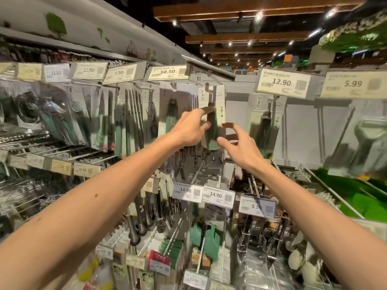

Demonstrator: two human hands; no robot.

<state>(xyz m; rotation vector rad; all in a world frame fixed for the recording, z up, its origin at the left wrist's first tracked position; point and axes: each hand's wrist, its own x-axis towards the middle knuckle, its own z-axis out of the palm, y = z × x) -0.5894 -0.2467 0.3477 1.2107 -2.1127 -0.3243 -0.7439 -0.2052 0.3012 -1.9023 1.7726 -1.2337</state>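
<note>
Two bare forearms, stretched up and forward from the bottom corners. Under them, on the nearer low hooks, green brushes [211, 239] and a white price tag marked 14.90 [185, 190]. Further out, left hand [188, 130] up against a hanging pack [220, 99], forefinger laid straight across the front of the card, next fingertip bent against the dark tool inside it; thumb hidden behind, so cannot tell whether pinched or only touched. Right hand [243, 147] just beside the pack's lower right edge, fingers spread and loosely hooked, thumb tip close to the green bottom end of the tool, nothing held. Pack itself upright on a metal hook [207, 87] in the top row, between both hands, card pale with a dark, green-tipped tool down the middle. Beside it, to the right, a similar pack [266, 116] under a tag marked 12.90 [281, 82]; to the left, more hanging tools below a tag marked 10.50 [167, 71]. Far beyond, wooden ceiling beams with small bright lamps [258, 16].
</note>
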